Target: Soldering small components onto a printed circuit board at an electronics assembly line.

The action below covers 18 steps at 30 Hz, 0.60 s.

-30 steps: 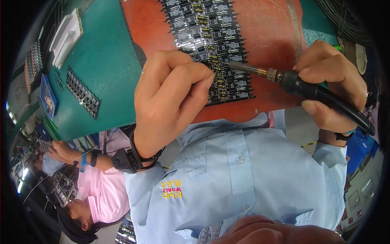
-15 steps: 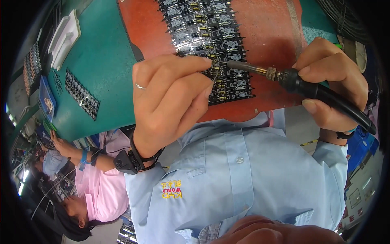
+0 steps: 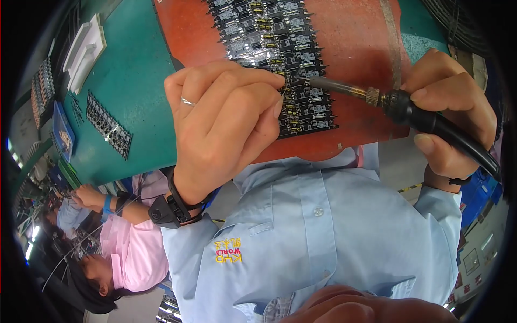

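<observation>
My right hand point(image 3: 452, 113) grips a soldering iron point(image 3: 396, 105) by its black handle, its metal tip aimed left at a panel of small black circuit boards point(image 3: 307, 51). Rows of yellow and silver parts cover the panel. My left hand point(image 3: 221, 118) rests over the panel's left side, with thumb and index finger pinched together close to the iron's tip. Whatever lies in that pinch is too small to make out, and the hand hides part of the panel. Beneath the panel is an orange-red board point(image 3: 358, 43).
On the green table point(image 3: 140, 59) to the left lies a separate strip of circuit boards point(image 3: 109, 125). Near it are a white tray point(image 3: 85, 54), loose dark leads point(image 3: 75, 107) and a blue tray point(image 3: 63, 132) of small parts. A co-worker in pink point(image 3: 137, 247) sits at lower left.
The soldering iron and my right hand have shifted slightly right. My left hand has tilted a little, its pinch still over the boards. The co-worker's arm has moved.
</observation>
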Each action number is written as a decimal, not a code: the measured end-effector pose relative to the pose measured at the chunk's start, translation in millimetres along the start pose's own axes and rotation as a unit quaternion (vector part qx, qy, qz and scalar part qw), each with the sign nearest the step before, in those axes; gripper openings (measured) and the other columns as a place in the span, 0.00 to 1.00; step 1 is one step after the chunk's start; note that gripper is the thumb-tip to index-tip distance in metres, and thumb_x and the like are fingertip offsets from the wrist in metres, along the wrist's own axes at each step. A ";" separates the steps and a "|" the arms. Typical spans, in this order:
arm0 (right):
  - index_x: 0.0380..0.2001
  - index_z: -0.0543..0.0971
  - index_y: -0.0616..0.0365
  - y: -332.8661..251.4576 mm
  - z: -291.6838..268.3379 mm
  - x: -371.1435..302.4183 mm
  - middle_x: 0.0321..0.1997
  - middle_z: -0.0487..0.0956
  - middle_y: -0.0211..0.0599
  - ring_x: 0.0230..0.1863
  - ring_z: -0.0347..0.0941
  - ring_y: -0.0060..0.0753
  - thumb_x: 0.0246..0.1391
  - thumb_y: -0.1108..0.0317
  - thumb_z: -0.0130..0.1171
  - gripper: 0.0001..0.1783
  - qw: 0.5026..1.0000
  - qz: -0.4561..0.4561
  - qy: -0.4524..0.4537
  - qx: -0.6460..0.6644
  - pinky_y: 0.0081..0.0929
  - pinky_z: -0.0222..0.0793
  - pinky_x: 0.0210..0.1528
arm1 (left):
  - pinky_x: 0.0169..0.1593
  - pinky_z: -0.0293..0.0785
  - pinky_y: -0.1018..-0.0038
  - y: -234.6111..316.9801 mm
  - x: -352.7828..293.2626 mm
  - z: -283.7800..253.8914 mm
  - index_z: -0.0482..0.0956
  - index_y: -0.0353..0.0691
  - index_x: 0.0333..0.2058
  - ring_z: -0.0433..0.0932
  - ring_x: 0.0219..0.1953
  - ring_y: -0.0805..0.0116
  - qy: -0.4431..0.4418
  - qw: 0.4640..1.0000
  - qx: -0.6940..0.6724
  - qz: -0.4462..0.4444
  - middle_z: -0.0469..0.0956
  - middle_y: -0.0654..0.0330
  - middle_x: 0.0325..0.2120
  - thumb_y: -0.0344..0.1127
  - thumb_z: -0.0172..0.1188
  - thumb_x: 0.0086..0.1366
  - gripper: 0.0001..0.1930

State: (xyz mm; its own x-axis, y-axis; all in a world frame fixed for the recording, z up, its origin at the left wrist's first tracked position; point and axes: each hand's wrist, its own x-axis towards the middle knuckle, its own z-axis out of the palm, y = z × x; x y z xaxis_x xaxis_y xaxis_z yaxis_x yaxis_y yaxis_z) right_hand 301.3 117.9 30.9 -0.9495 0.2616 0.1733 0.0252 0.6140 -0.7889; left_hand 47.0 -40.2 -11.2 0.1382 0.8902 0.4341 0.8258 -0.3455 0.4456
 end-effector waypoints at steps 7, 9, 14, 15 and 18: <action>0.36 0.75 0.65 6.1 1.6 11.9 0.30 0.74 0.51 0.28 0.72 0.33 0.40 0.64 0.65 0.20 0.999 -0.019 -0.005 0.041 0.26 0.65 0.28 | 0.44 0.62 0.70 -0.8 3.1 3.0 0.75 0.40 0.28 0.76 0.34 0.63 0.000 1.000 0.006 -0.004 0.82 0.62 0.31 0.22 0.64 0.48 0.10; 0.36 0.75 0.66 10.8 2.2 2.9 0.29 0.75 0.52 0.28 0.72 0.33 0.40 0.64 0.65 0.20 1.000 -0.020 -0.014 0.006 0.26 0.65 0.28 | 0.44 0.63 0.70 -1.8 2.5 3.2 0.75 0.40 0.28 0.76 0.34 0.62 0.004 1.000 0.007 -0.004 0.81 0.62 0.30 0.22 0.64 0.47 0.10; 0.36 0.75 0.66 9.1 18.4 5.3 0.31 0.75 0.53 0.27 0.72 0.33 0.40 0.66 0.65 0.20 0.993 -0.010 0.067 0.095 0.25 0.66 0.27 | 0.44 0.63 0.70 -0.9 4.2 2.5 0.76 0.40 0.28 0.76 0.34 0.62 -0.002 1.000 0.006 -0.010 0.81 0.62 0.30 0.21 0.64 0.47 0.09; 0.36 0.75 0.66 8.3 18.0 6.9 0.31 0.75 0.53 0.27 0.72 0.33 0.40 0.66 0.65 0.20 0.994 -0.011 0.059 0.090 0.25 0.66 0.27 | 0.44 0.63 0.70 -1.0 4.1 2.6 0.76 0.40 0.28 0.76 0.34 0.62 -0.002 1.000 0.005 -0.010 0.81 0.62 0.30 0.21 0.64 0.47 0.09; 0.36 0.75 0.65 4.7 13.2 12.2 0.31 0.75 0.53 0.27 0.73 0.33 0.39 0.67 0.64 0.19 0.997 -0.014 0.034 0.074 0.26 0.66 0.27 | 0.44 0.63 0.70 -0.8 4.5 3.0 0.76 0.40 0.28 0.76 0.34 0.62 0.002 1.000 0.004 -0.013 0.81 0.62 0.30 0.21 0.64 0.47 0.10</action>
State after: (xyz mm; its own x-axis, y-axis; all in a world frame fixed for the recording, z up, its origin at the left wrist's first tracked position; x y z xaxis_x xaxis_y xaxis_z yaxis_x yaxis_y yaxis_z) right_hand 285.7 114.1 21.6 -0.9254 0.2994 0.2321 -0.0518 0.5069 -0.8604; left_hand 48.6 -35.0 -12.0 0.1149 0.8978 0.4251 0.8332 -0.3201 0.4509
